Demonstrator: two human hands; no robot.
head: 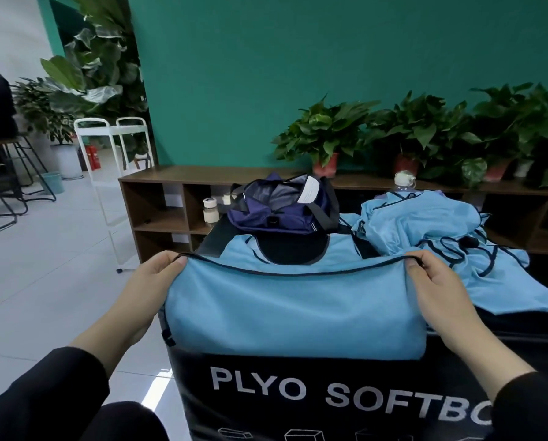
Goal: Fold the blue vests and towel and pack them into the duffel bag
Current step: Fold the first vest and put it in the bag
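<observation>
A light blue vest (294,310) with dark piping lies spread on a black soft box (329,396), its near part lifted and doubled toward the neckline. My left hand (145,291) pinches the vest's hem at the left corner. At the right corner, my right hand (438,291) pinches the same hem. Beyond the vest, a navy duffel bag (282,208) stands with its mouth open. To the right, a rumpled heap of more blue vests (425,227) covers the box top; I cannot tell a towel apart in it.
A water bottle (404,183) stands behind the heap. A low wooden shelf (171,198) with potted plants (326,135) runs along the green wall. A white metal cart (113,173) stands at the left on the tiled floor.
</observation>
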